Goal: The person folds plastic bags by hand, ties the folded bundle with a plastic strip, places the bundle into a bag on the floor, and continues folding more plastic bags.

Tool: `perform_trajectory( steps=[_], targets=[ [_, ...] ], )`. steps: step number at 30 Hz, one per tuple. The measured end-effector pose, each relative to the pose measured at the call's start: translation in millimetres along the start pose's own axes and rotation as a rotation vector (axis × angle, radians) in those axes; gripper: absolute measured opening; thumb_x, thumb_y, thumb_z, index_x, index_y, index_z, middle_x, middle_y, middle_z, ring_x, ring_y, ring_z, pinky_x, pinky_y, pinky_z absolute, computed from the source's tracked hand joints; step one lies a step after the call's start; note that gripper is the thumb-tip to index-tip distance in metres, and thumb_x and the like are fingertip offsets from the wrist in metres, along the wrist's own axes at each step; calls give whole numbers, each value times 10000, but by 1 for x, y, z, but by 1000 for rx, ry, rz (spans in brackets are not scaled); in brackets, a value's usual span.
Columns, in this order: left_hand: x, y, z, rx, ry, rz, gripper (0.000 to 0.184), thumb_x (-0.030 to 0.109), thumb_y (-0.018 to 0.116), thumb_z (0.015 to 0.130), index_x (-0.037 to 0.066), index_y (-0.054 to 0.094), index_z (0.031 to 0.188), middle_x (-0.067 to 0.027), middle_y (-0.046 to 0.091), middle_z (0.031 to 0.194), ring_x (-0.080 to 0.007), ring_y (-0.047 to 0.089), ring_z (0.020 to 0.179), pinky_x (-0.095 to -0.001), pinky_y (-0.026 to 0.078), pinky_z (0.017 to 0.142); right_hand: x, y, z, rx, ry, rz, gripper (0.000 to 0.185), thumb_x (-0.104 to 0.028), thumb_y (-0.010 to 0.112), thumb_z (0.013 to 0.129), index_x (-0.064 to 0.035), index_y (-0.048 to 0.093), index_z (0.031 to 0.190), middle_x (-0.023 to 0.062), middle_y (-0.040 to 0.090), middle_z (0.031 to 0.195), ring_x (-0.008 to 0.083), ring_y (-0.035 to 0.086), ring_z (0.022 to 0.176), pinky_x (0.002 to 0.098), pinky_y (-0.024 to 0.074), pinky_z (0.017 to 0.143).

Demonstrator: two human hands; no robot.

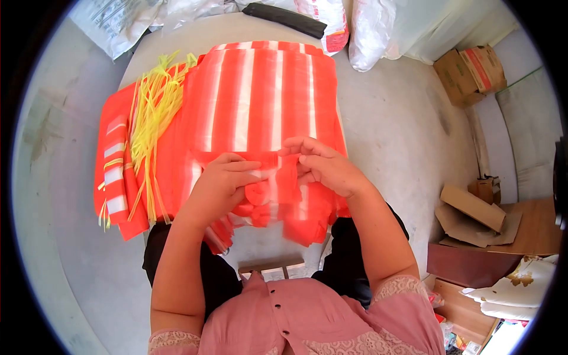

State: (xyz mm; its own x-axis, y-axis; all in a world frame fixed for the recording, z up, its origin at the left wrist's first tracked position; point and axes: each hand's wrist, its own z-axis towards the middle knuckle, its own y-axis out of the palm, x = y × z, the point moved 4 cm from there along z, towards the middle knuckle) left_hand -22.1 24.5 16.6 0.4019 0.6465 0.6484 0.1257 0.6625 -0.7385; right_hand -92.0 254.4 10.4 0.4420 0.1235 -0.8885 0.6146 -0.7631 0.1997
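A stack of red and white striped plastic sheets (254, 97) lies on the table in front of me. At its near edge, my left hand (223, 177) has its fingers closed on the bunched striped plastic (260, 195). My right hand (322, 165) is at the other side of this bunch, fingers curved and partly spread, with red plastic by the thumb and fingertips; its grip cannot be made out. The loose plastic hangs over the near edge. Left of the stack lie yellow strips (155, 109) and rolled striped bundles (116, 171) tied with yellow strips.
A black roll (285, 20) and white bags (371, 29) are beyond the stack. Cardboard boxes (470, 74) stand at the far right, with an opened carton (473, 219) on a brown surface nearer me. A wooden stool part (272, 264) shows between my legs.
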Motion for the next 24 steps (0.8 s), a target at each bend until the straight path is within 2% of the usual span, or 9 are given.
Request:
perform_trajectory(
  steps=[2,5,8,14,17,20,24],
  targets=[
    [-2,1,-1,9,21,12,398,-85,707,765,77,800,1116,-82,749,1279,-338,643,1165,-425,544,1009,-4,5,0,3,6,0,477,-118,469,1036,-71,505,1509,86,564,1474,238,647,1195,403,555,1041],
    [-1,0,-2,12,27,21,403,-92,702,759,77,798,1112,-76,750,1275,-331,643,1170,-425,547,1007,-7,11,4,47,-5,-1,497,-1,421,985,-67,549,1461,64,588,1436,148,623,957,343,577,906],
    [-2,2,-3,29,61,37,409,-103,693,752,73,796,1107,-71,750,1274,-327,642,1173,-424,550,1005,-8,11,8,73,-1,-22,521,18,417,964,-65,549,1461,60,596,1422,132,602,934,321,559,839],
    [-2,2,-5,57,91,33,399,-114,682,742,55,788,1087,-87,749,1273,-334,651,1157,-427,554,994,-7,15,18,50,-78,-223,552,83,431,915,-50,567,1433,32,624,1379,84,571,896,275,498,746],
    [0,1,-4,54,109,51,392,-110,677,742,48,785,1084,-106,750,1268,-341,659,1133,-430,556,986,-10,19,19,5,-120,-264,575,110,444,890,-46,571,1429,30,627,1381,74,561,898,261,494,746],
    [2,1,-3,107,159,123,298,-58,688,736,34,775,1006,-101,768,1127,-326,679,1049,-419,571,938,-5,16,29,-2,-178,-337,553,96,470,913,-44,564,1439,36,627,1385,84,590,955,257,501,756],
    [3,-1,-1,49,192,167,244,-54,680,715,32,753,932,-111,715,942,-336,672,996,-430,571,907,-11,22,29,19,-180,-346,512,53,516,951,-54,576,1448,46,632,1379,122,630,1049,290,536,831]
  ],
)
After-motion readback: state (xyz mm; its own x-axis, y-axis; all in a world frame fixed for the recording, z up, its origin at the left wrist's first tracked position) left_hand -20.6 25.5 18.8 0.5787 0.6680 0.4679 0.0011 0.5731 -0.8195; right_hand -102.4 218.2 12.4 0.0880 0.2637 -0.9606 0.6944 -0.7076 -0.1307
